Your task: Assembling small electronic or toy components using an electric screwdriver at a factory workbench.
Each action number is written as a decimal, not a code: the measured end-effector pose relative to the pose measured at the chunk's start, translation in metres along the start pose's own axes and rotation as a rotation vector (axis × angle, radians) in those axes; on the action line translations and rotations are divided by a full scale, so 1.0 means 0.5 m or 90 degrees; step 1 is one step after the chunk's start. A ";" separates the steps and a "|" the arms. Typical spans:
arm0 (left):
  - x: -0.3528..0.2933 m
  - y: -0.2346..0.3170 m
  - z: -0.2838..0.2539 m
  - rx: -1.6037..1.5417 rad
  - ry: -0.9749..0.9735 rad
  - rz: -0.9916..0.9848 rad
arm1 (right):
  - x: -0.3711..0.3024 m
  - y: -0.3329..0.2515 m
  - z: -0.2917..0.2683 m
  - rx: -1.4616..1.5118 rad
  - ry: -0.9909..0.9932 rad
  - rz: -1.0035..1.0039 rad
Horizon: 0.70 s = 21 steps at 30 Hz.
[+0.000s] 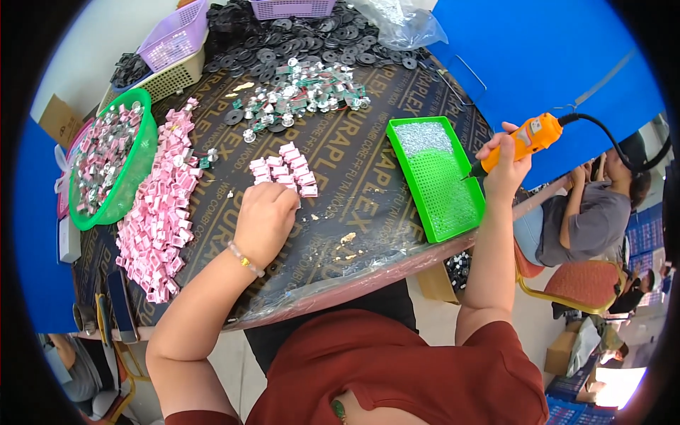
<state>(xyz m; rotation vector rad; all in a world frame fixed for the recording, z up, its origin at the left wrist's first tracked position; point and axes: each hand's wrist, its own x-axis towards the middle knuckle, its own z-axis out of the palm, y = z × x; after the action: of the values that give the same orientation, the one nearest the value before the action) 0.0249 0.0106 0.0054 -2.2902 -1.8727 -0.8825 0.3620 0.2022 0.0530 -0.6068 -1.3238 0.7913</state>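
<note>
My right hand [506, 166] is wrapped round an orange electric screwdriver [535, 136] with a black cable. Its dark tip points down over the right side of a green tray [418, 205], where small silver screws [423, 137] are heaped at the far end. My left hand [263, 221] is curled at the near edge of a small group of pink plastic parts [285, 168] set close together. Its fingertips point down and are partly hidden, so what they pinch cannot be made out.
A long pile of pink parts [159, 219] lies left, beside a green basket [146, 142] of small pieces. Farther back are circuit pieces with clear domes [297, 95], black discs [319, 46] and a purple basket [173, 35]. A phone [122, 304] stands near left. Another person [588, 212] sits at right.
</note>
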 end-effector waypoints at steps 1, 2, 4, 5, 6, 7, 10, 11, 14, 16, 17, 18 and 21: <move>-0.001 0.004 -0.002 0.006 -0.017 0.001 | 0.000 0.003 -0.002 -0.002 0.003 0.003; -0.008 0.011 -0.002 -0.012 -0.027 -0.003 | -0.002 0.004 -0.004 -0.006 0.007 0.003; -0.018 0.031 -0.006 -0.022 -0.037 -0.016 | -0.007 0.007 -0.002 -0.008 0.000 0.011; -0.022 0.042 -0.012 -0.030 -0.044 -0.032 | -0.010 0.008 -0.001 -0.013 0.002 0.014; -0.023 0.052 -0.021 -0.020 -0.069 -0.056 | -0.012 0.010 -0.003 -0.014 0.004 0.014; -0.027 0.058 -0.023 -0.020 -0.070 -0.055 | -0.013 0.013 -0.004 -0.019 0.003 0.017; -0.033 0.068 -0.027 -0.045 -0.042 -0.094 | -0.015 0.016 -0.005 -0.020 0.000 0.015; -0.034 0.070 -0.031 -0.053 -0.046 -0.112 | -0.015 0.017 -0.005 -0.016 -0.003 0.011; -0.038 0.070 -0.029 -0.053 -0.038 -0.135 | -0.014 0.014 0.001 -0.012 0.007 0.003; -0.042 0.067 -0.025 -0.044 -0.025 -0.142 | -0.016 0.015 -0.002 -0.021 0.007 0.011; -0.045 0.065 -0.022 -0.056 -0.016 -0.151 | -0.018 0.015 -0.002 -0.031 0.008 0.018; -0.048 0.063 -0.019 -0.069 -0.008 -0.160 | -0.019 0.014 0.000 -0.039 0.006 0.015; -0.056 0.061 -0.011 -0.058 0.021 -0.142 | -0.021 0.012 0.004 -0.013 0.004 0.011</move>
<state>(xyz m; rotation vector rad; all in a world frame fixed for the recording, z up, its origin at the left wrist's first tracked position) 0.0477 -0.0243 0.0065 -2.1274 -2.1474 -1.0454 0.3586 0.1976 0.0422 -0.6374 -1.3242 0.7892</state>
